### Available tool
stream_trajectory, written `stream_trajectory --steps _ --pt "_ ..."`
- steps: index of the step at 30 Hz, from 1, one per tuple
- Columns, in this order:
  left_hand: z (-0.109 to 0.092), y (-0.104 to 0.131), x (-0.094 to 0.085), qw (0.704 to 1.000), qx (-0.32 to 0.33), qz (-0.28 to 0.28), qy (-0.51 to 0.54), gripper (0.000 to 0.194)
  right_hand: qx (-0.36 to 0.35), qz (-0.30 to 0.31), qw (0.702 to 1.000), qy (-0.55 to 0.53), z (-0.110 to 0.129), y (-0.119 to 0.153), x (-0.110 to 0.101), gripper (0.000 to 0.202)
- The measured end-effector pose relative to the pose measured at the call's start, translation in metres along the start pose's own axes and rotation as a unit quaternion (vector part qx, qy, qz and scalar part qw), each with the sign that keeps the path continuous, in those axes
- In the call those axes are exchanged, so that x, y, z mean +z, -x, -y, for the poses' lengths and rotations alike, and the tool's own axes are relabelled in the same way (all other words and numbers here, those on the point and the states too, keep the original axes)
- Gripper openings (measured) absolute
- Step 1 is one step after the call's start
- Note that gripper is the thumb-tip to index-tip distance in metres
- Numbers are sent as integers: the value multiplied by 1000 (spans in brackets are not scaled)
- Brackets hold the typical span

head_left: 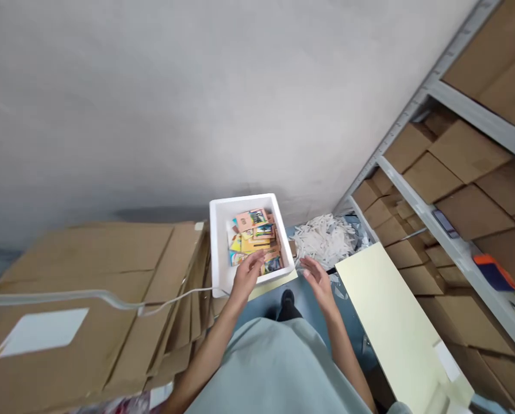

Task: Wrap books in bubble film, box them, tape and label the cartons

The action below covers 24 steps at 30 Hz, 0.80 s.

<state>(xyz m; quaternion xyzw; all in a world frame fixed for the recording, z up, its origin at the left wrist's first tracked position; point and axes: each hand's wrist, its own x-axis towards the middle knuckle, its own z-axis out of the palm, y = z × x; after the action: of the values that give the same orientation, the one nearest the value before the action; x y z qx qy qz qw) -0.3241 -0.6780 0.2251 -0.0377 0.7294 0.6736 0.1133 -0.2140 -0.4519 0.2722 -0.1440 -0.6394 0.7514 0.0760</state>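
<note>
A white foam box point(213, 241) stands against the wall in front of me. Inside it lie several colourful printed packets point(252, 219), mostly orange, yellow and blue, piled loosely on one another. My left hand point(246, 279) is over the box's near side, fingers stretched towards the packets and apparently holding nothing. To the right of the box, my right hand point(318, 280) hovers with its fingers apart and palm turned inward, also bare.
Flattened cardboard point(89, 253) is stacked at the left, with a white cable point(106, 296) across it. White paper scraps point(324, 238) pile up beyond my right hand. A pale yellow tabletop point(395, 316) and metal shelves point(417, 201) of brown cartons point(468, 150) line the right.
</note>
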Motion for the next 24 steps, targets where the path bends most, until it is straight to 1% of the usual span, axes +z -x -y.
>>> stream_trajectory --steps 3,5,6,8,11,13,14,16,20,22,24 --pt "11 -20 -8 995 1 -75 -72 37 -14 86 992 93 -16 -51 33 54" --pt "17 -28 -6 983 -5 -105 -150 36 -34 141 973 182 -29 -81 54 43" --pt "20 -30 -3 974 -14 -111 -196 35 -49 170 957 231 -36 -93 63 38" --pt "24 -31 5 952 -36 -107 -286 35 -84 235 910 332 -50 -112 76 32" --pt "28 -29 17 919 -68 -100 -375 35 -123 321 822 455 -69 -126 83 32" --pt "29 -29 22 904 -88 -105 -406 35 -139 347 779 504 -78 -127 81 29" --pt "30 -30 24 898 -99 -108 -416 34 -145 353 766 517 -82 -127 79 29" --pt "31 -31 26 889 -117 -115 -427 32 -155 358 753 529 -86 -126 75 31" --pt "38 -33 25 885 -146 -117 -426 30 -152 361 751 532 -89 -125 73 34" --pt "43 -37 23 896 -165 -130 -392 28 -148 361 751 532 -90 -125 74 32" --pt "47 -47 18 919 -198 -172 -295 30 -149 359 751 534 -91 -125 75 30"
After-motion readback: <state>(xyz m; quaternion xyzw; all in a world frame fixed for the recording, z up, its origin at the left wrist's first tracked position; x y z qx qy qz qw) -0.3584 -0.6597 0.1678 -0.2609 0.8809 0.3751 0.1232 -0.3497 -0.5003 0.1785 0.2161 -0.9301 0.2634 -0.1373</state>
